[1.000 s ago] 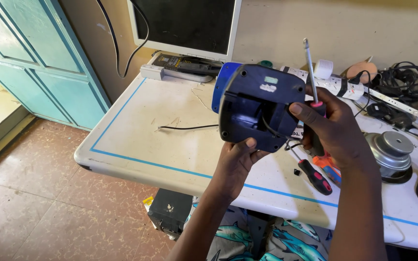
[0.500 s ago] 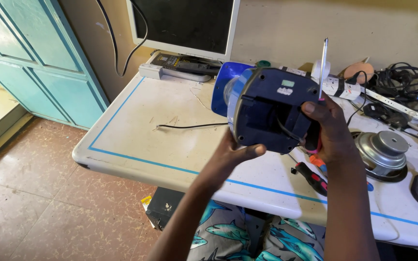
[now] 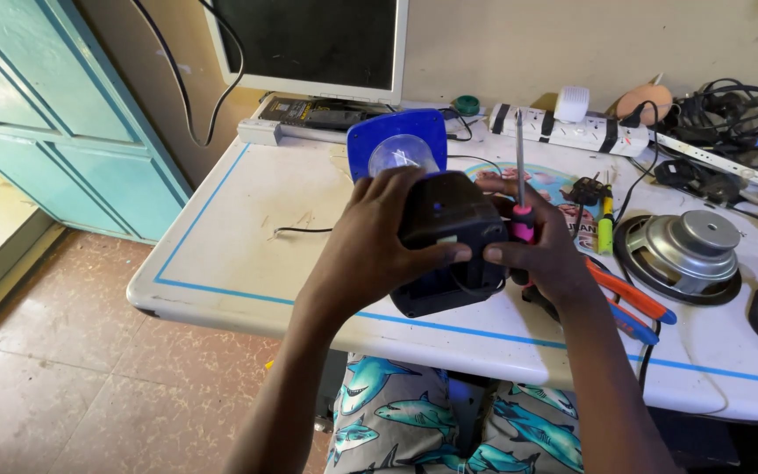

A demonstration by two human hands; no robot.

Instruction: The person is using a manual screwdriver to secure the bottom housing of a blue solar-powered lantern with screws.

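Both hands, left hand (image 3: 379, 241) and right hand (image 3: 541, 250), grasp the blue device (image 3: 445, 237) above the white table (image 3: 221, 254), the right also holding a screwdriver (image 3: 520, 189); teal door (image 3: 54, 123) at 9 o'clock.

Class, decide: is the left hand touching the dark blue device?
Touching. The head view shows the left hand spread over the dark blue device, fingers wrapped onto its casing.

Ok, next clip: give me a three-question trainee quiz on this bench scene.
1. True or false: the right hand holds a screwdriver.
2. What lies right of the pliers? A) speaker B) kettle C) book
3. Which hand covers the top of the blue device?

Key: 1 true; 2 A; 3 the left hand.
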